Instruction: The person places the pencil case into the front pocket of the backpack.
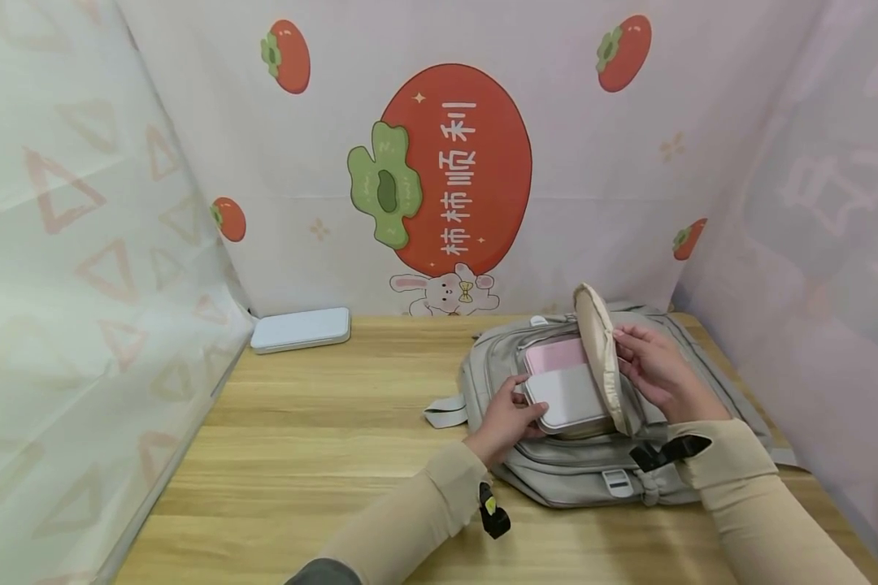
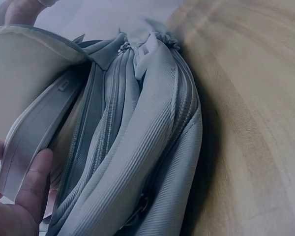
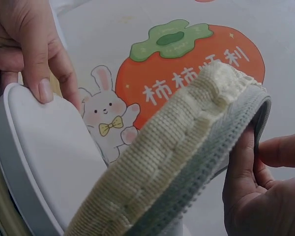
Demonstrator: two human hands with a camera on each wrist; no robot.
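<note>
A grey backpack (image 1: 556, 475) lies on the table with its front pocket unzipped. My left hand (image 1: 508, 421) grips the near left end of a flat white case (image 1: 569, 396), thumb on top and fingers at the edge. In the left wrist view the case (image 2: 37, 130) sits partly inside the pocket mouth, tilted. Beside it a pink flat item (image 1: 556, 355) shows in the pocket, partly covered by the white case. My right hand (image 1: 658, 372) pinches the cream-lined pocket flap (image 1: 597, 349) and holds it raised; the right wrist view shows its zipper edge (image 3: 201, 172).
A pale blue-white flat case (image 1: 302, 329) lies at the table's back left corner. A grey strap (image 1: 446, 411) sticks out left of the backpack. Printed cloth walls (image 1: 322, 268) stand behind and at both sides of the wooden table (image 1: 285, 455).
</note>
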